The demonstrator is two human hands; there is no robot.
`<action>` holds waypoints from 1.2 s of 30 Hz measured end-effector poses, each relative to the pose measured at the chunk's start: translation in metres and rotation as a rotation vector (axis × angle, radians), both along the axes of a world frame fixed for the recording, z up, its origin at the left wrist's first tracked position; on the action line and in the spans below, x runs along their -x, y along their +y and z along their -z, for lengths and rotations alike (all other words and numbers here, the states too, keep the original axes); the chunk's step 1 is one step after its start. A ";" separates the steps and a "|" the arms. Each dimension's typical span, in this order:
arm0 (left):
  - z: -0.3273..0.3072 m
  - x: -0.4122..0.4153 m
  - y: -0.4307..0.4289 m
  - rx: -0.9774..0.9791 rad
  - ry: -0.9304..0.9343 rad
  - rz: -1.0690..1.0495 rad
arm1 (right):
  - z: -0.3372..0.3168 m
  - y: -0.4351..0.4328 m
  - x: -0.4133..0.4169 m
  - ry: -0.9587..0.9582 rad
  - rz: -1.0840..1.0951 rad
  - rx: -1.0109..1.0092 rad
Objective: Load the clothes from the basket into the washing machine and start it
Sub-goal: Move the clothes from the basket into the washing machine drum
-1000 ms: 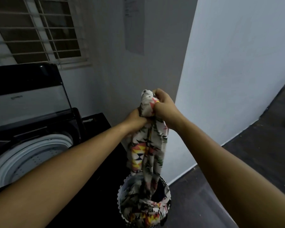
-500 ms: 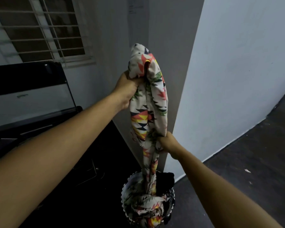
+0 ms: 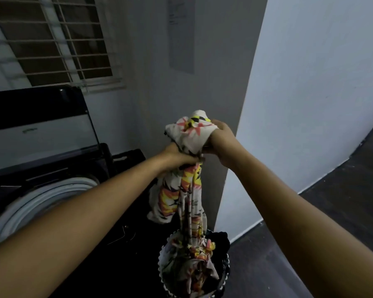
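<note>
A long white cloth (image 3: pixel 187 190) with a red, yellow and black pattern hangs from both my hands down into the round basket (image 3: pixel 163 258) on the floor. My left hand (image 3: pixel 177 157) grips the cloth where it is bunched, and my right hand (image 3: pixel 221 143) holds the gathered top just above and beside it. The cloth's lower end still lies in the basket, beside a dark garment (image 3: pixel 219 238). The top-loading washing machine (image 3: pixel 58 190) stands at the left with its black lid (image 3: pixel 37 121) raised and its white drum rim showing.
A barred window (image 3: pixel 52 39) is above the machine. A grey wall corner (image 3: pixel 230 125) stands right behind the cloth, and a white wall runs off to the right. Dark floor (image 3: pixel 332 211) lies at the right.
My left hand has come down from its high position and my right hand has risen from lower on the cloth; both now meet at the bunched top, and more cloth is gathered.
</note>
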State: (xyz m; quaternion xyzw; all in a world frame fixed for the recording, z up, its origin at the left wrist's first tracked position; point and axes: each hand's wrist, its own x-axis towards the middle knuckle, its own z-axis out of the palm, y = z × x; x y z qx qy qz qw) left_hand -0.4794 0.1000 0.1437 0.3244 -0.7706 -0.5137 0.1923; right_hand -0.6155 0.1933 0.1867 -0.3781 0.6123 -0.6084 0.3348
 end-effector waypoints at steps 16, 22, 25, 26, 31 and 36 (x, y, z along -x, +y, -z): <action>-0.081 0.014 -0.004 -0.145 0.668 -0.223 | 0.170 0.012 0.008 0.305 -0.073 -0.439; -0.061 -0.015 -0.024 0.074 0.468 -0.251 | 0.113 0.018 0.022 0.066 0.080 -0.235; -0.028 -0.022 -0.024 0.097 0.239 -0.153 | 0.069 0.013 0.024 -0.011 0.071 -0.077; -0.017 -0.024 -0.022 0.090 0.154 -0.074 | 0.055 0.010 0.020 -0.034 0.056 -0.037; 0.020 -0.014 -0.004 -0.041 0.032 0.014 | 0.017 -0.001 -0.004 -0.050 -0.013 0.032; 0.013 -0.002 -0.003 -0.031 0.276 -0.343 | 0.014 0.003 -0.002 -0.005 -0.160 0.127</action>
